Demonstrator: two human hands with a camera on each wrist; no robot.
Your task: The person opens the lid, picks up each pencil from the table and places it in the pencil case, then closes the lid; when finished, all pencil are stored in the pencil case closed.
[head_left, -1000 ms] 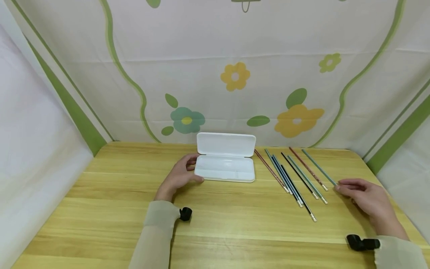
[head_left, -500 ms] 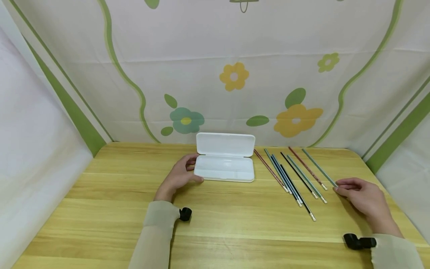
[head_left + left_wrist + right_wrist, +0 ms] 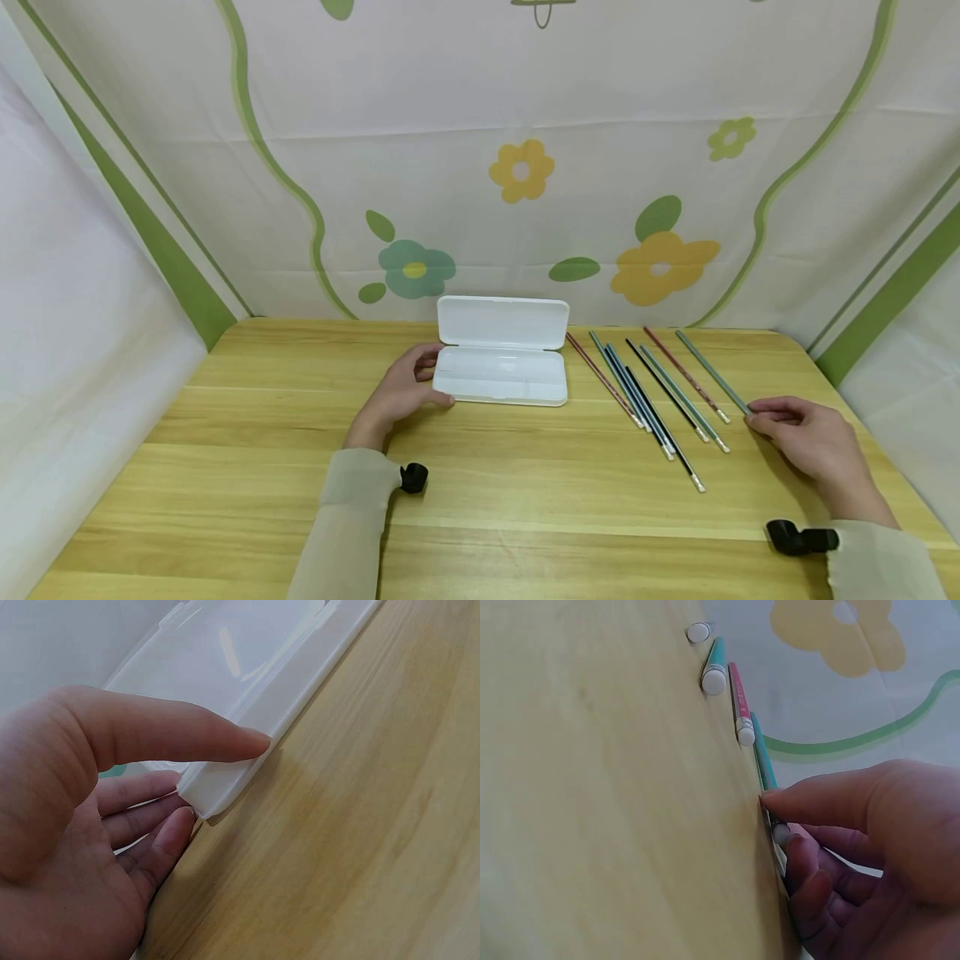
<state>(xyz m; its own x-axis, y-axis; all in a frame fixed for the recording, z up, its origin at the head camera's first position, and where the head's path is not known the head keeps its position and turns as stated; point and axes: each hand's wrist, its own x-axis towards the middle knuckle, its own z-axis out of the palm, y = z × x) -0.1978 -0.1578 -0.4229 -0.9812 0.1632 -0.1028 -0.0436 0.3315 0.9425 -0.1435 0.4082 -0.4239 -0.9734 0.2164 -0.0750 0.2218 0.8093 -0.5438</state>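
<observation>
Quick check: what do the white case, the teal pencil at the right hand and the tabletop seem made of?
White case: probably hard plastic, smooth and glossy, given its bright light streak.
Teal pencil: perhaps painted wood, its body evenly coloured; the white eraser looks rubbery and matte.
Tabletop: wood or wood-look laminate, satin, with visible grain.

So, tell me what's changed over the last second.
Very little. The right hand has shifted slightly left, and the far end of the rightmost teal pencil in its pinch has swung slightly right of the others. Nothing was let go. The left hand holds the open white case as before; the other pencils stayed put.
</observation>
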